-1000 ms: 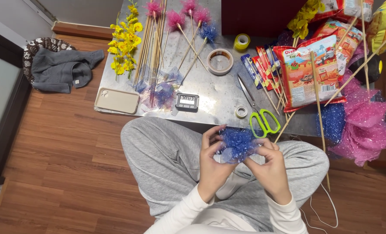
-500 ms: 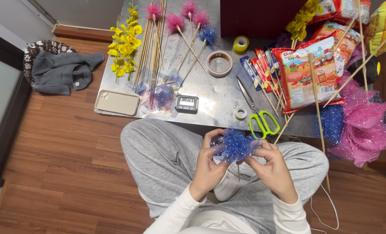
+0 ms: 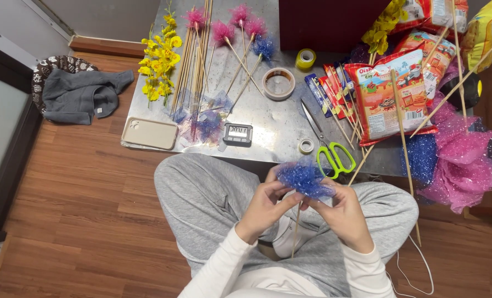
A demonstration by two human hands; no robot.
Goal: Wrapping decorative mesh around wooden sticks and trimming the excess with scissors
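Note:
A puff of glittery blue mesh (image 3: 303, 177) sits on top of a thin wooden stick (image 3: 296, 233) that points down over my lap. My left hand (image 3: 264, 208) pinches the puff's lower left side. From the right, my right hand (image 3: 342, 212) grips its base with the fingers curled around it. Both hands hover above my grey-trousered knees, just in front of the metal table's (image 3: 273, 135) near edge.
On the table lie green-handled scissors (image 3: 329, 149), a wide tape roll (image 3: 278, 83), a yellow tape roll (image 3: 305, 58), a small timer (image 3: 237, 134), a beige phone (image 3: 149, 133), bundled sticks (image 3: 193, 58), pink puffs on sticks (image 3: 224, 30), yellow flowers (image 3: 159, 60), snack bags (image 3: 387, 91). Pink mesh (image 3: 464, 160) hangs right. Grey cloth (image 3: 77, 96) lies left.
The blue puff has turned slightly between my fingers and both hands have shifted a little around it. It stays over my lap.

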